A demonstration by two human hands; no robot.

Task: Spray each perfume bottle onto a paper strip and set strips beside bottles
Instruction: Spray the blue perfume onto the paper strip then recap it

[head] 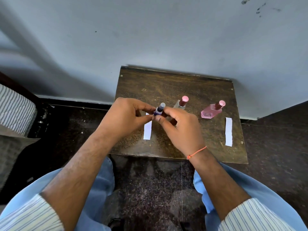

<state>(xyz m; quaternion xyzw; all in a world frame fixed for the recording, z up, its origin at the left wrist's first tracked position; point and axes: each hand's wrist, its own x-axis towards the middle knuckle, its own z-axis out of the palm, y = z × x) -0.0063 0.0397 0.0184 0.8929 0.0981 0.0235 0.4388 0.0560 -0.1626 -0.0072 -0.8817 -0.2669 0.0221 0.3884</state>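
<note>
A small blue perfume bottle (159, 109) with a grey cap is pinched between both hands above the small wooden table (183, 87). My left hand (124, 117) grips it from the left and my right hand (180, 128) from the right. A white paper strip (147, 130) lies flat below my left hand, partly hidden by it. A clear bottle with a pink cap (182, 102) stands behind my right hand. A pink bottle (212, 110) stands at the right, with a second paper strip (228, 131) lying to its right.
The table stands against a pale wall (166, 39) on a dark speckled floor (150, 189). A striped cushion (15, 109) is at the far left. My knees in blue trousers (100, 180) sit just before the table's front edge.
</note>
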